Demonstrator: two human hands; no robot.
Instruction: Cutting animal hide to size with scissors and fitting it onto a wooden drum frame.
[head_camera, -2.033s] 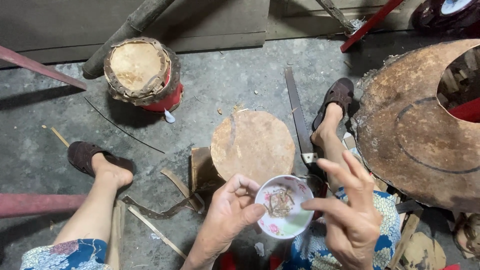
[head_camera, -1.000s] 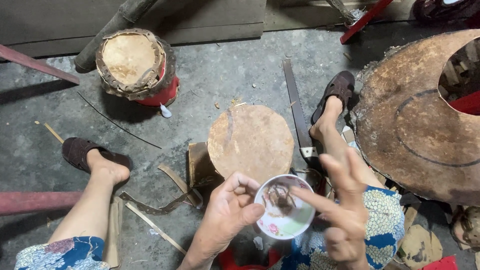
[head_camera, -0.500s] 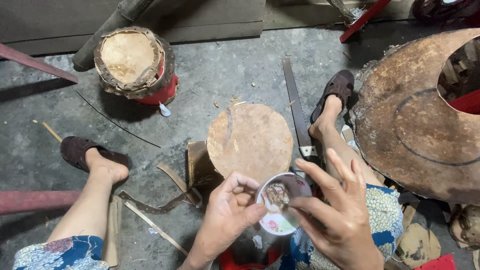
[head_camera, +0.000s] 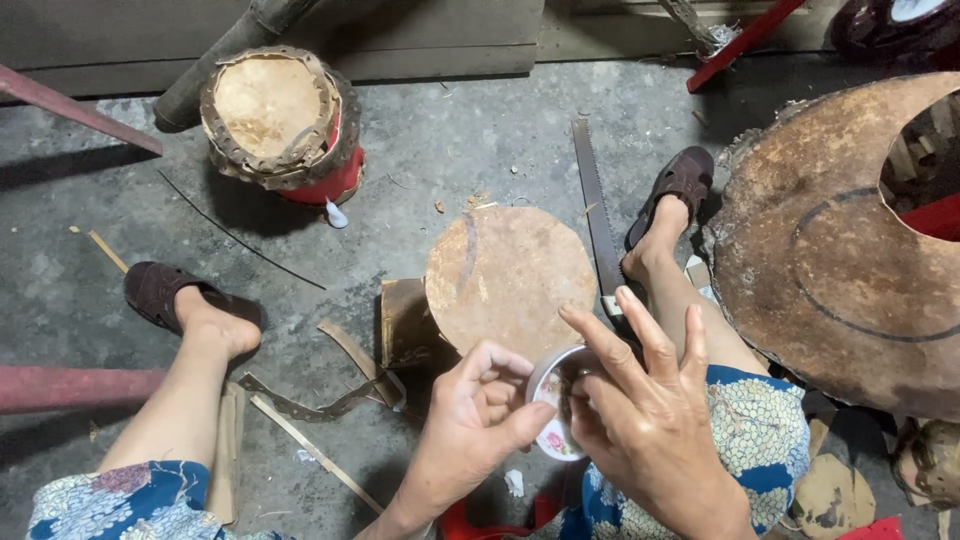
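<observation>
White porcelain, flower-patterned, shows between two bare hands: a small round bowl (head_camera: 556, 415) is pinched at its rim by the thumb and curled fingers of the left hand (head_camera: 478, 420), which grips it on its near-left side. The bowl is tipped on edge, its mouth turned toward the right hand (head_camera: 640, 415) rather than straight up; being round, it has no long axis to speak of. The right hand lies across the bowl's mouth with its fingers (head_camera: 610, 350) spread and loose, clasping nothing that can be seen, though their tips reach into the bowl and whatever lies inside is hidden. Just beyond the fingertips sits a round brown hide disc (head_camera: 510, 275), flat on a block. Past the right hand's outstretched fingers a handsaw (head_camera: 596, 215) lies on the concrete floor (head_camera: 450, 130), its blade running straight away from the person, beside a sandalled right foot (head_camera: 672, 200). Farther off, beyond the left hand, stands a small drum (head_camera: 280, 115) with a red body. To the outer side of the right hand rests a large brown hide sheet (head_camera: 830, 250).
</observation>
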